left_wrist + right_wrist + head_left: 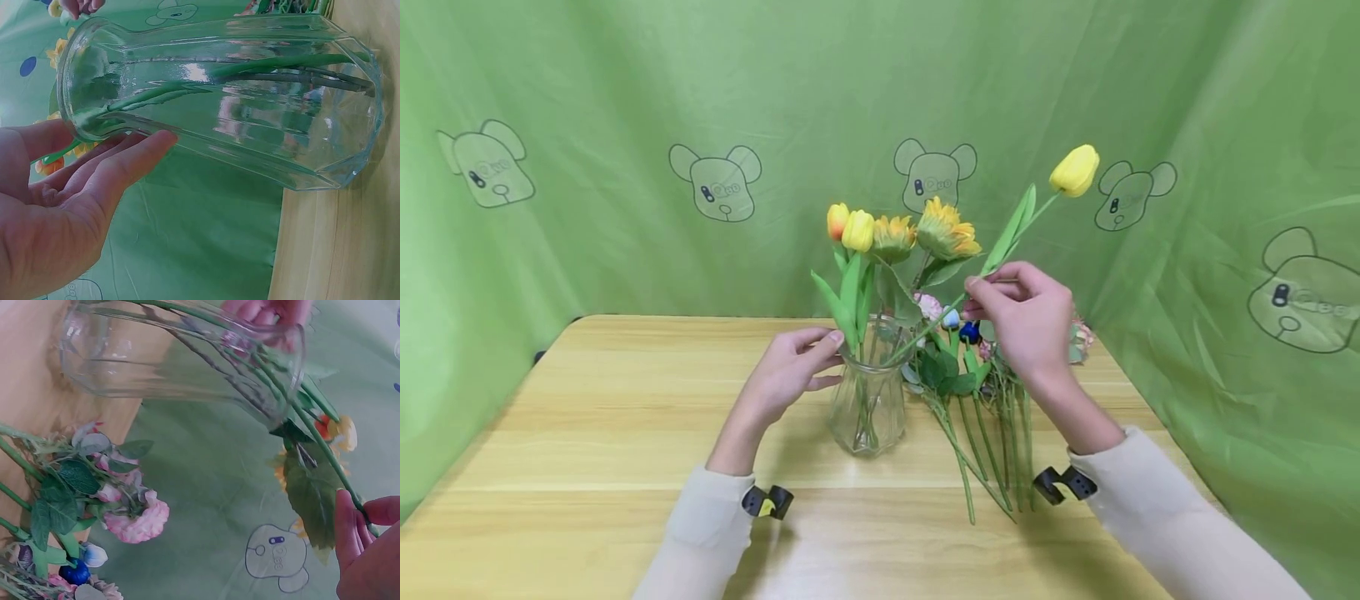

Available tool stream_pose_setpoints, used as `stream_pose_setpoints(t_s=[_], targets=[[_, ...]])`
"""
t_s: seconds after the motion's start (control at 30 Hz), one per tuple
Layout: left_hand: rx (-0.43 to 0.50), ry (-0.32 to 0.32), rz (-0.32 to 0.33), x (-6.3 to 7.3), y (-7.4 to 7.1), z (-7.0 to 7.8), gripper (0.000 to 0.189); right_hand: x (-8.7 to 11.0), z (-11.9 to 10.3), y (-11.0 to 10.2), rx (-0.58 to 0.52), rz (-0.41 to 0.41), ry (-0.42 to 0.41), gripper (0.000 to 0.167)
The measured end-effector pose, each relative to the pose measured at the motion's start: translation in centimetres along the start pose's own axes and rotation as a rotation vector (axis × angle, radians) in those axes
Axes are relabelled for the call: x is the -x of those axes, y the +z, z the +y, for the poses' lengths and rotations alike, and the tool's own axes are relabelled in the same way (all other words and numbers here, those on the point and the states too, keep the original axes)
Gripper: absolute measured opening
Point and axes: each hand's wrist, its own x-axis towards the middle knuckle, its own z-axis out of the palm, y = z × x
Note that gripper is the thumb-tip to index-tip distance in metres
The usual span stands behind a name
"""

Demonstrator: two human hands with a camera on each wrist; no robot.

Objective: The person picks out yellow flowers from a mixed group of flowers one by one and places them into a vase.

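Left hand loose, fingers straight, touching the neck of the glass vase just beside it. Right hand pinching a yellow tulip by the stem, its end in the vase. More flowers lying under the right hand.

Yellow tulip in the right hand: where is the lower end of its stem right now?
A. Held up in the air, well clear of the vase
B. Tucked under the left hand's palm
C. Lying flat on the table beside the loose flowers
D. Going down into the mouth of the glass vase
D. The right hand pinches the yellow tulip by its stem, which slants down into the mouth of the glass vase, whose neck the left hand touches.
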Motion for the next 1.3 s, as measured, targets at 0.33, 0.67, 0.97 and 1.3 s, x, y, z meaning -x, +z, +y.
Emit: stream_pose_setpoints(t_s=[0.33, 0.67, 0.97, 1.3], targets=[[0.006, 0.006, -0.005, 0.1, -0.1, 0.0, 0.043, 1.3, 1.0, 1.6, 0.114, -0.065, -0.088, 0.021], [0.008, 0.001, -0.003, 0.2, -0.1, 0.1, 0.043, 1.9, 1.5, 3.1, 0.098, -0.119, -0.061, 0.017], [-0.004, 0.001, -0.013, 0.3, -0.1, 0.2, 0.044, 2.2, 1.7, 3.6, 0.203, -0.14, -0.131, 0.013], [0.001, 0.007, -0.017, 0.2, -0.2, 0.1, 0.043, 2.4, 1.9, 4.2, 0.31, -0.184, -0.165, 0.011]])
